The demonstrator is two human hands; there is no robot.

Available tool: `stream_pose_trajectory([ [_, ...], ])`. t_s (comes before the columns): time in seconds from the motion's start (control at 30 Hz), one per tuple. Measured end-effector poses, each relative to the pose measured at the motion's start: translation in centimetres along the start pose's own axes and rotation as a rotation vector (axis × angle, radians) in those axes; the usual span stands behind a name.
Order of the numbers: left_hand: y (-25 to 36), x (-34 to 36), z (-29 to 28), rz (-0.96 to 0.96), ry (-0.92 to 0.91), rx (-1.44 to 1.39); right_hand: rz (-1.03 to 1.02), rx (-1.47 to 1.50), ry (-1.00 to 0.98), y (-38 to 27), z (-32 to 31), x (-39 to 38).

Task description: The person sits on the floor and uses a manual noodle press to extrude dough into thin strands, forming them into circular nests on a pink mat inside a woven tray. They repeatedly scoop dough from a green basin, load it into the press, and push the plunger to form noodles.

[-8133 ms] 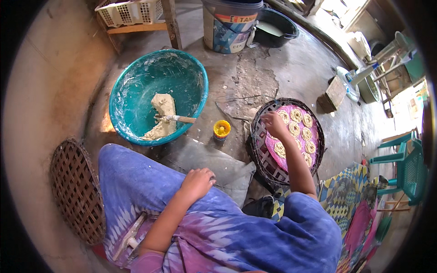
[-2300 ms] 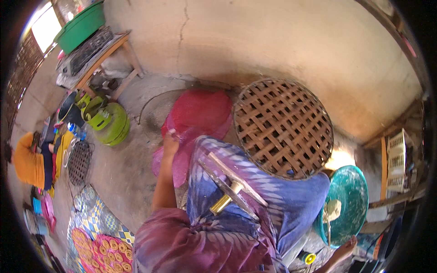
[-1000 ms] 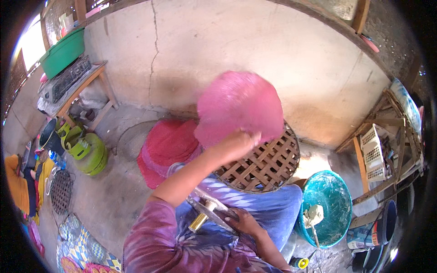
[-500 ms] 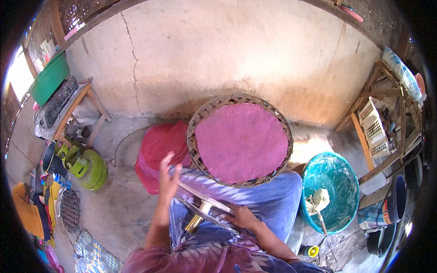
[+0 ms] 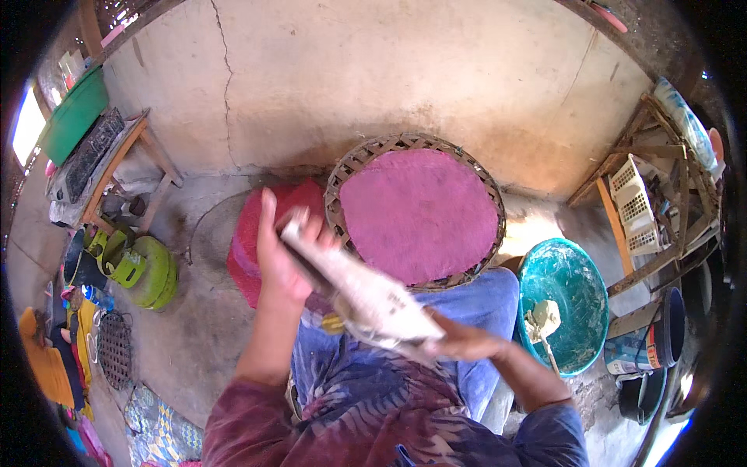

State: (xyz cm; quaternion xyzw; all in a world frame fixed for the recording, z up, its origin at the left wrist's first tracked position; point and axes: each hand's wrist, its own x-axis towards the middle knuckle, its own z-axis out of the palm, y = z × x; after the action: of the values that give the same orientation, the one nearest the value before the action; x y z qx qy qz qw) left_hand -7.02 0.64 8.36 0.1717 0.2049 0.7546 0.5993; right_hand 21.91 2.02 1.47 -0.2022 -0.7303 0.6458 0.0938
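Over the lap [image 5: 482, 315], near centre: just lifted the hand press [image 5: 373, 292] up from it, gripping the left end with the left hand [image 5: 284, 261] and the right end with the right hand [image 5: 471, 340] — motion-blurred, cannot tell finger wrap. Just beyond, laid the pink sheet [image 5: 420, 218] flat on the woven tray [image 5: 362, 156] within the last second, so probably finished spreading it and over to the press — leaving dough [image 5: 547, 314] in the teal bowl [image 5: 576, 272] at right.

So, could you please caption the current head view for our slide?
Left hand and right hand hold a pale tool before a pink sheet on a woven tray.
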Motion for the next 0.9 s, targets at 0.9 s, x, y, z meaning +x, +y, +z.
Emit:
stream_pose_trajectory([
  [0.9,-7.3,15.2,1.2,-0.014,-0.121,-0.464,0.687,-0.363,0.352,-13.1,-10.0,1.4],
])
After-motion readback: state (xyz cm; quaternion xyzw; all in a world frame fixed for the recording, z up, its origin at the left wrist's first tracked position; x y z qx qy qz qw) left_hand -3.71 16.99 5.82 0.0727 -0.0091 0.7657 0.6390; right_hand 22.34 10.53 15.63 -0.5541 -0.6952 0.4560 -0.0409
